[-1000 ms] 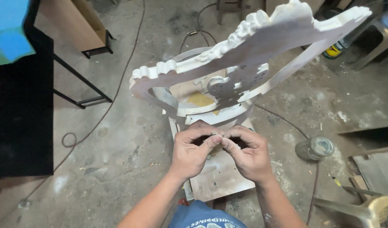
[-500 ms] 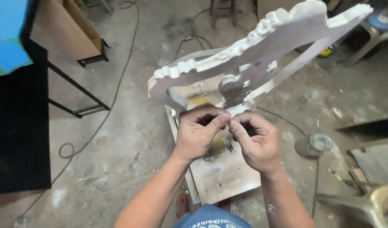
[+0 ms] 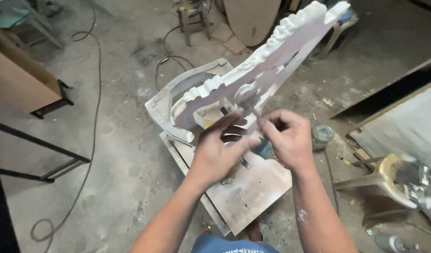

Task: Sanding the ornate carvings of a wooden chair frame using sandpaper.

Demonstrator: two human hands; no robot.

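Holding a small dark object (image 3: 264, 148) at frame centre: right hand (image 3: 287, 137) has fingers curled closed around it, what it is can't be told through blur. Left hand (image 3: 221, 151) just beside it, fingers spread open and flat, fingertips near or touching the dark object, exact contact unclear. Both hands hover over a flat pale board (image 3: 253, 187) that lies on the floor, lower centre, with small dark bits on its surface.

Directly behind the hands, a carved white wooden piece (image 3: 272, 56) with scalloped edge leans tilted, running from centre up to upper right. Its lower end sits beside a curved white frame part (image 3: 171, 100), centre left.

Right of the hands, a small round tin (image 3: 322, 136) on the floor. Far right, a curved wooden leg (image 3: 389, 175) and a large grey panel (image 3: 403, 126). Left edge: brown box (image 3: 18, 86) on a black metal stand (image 3: 46, 154). Black cable (image 3: 96, 93) snakes across the dusty concrete floor (image 3: 112, 178), left side.
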